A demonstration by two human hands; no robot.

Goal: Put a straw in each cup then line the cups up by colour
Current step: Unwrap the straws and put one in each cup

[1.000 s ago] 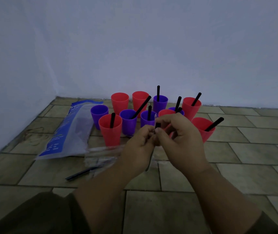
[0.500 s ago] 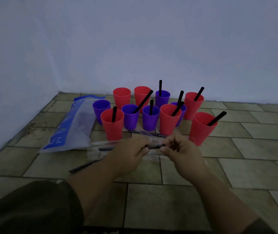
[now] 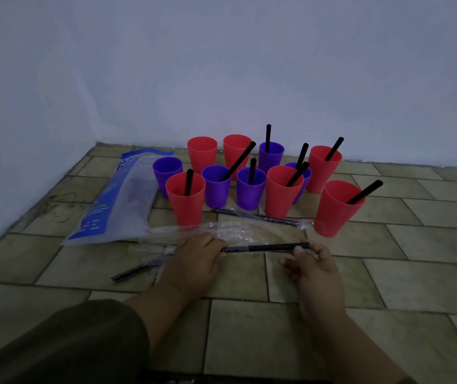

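- The left hand (image 3: 194, 259) and right hand (image 3: 317, 268) pinch the ends of a thin black plastic straw (image 3: 266, 247).
- A red plastic cup (image 3: 338, 212) stands near its right end, with bare tiled floor (image 3: 415, 259) beyond.

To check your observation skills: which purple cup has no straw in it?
The leftmost purple cup, next to the plastic bag; the other four each hold a black straw.

Dim, bluish light falls evenly across the scene, casting only faint, soft shadows. The picture is grainy and slightly soft throughout. Wide-angle distortion bends the floor (image 3: 388, 273) tile lines toward the edges.
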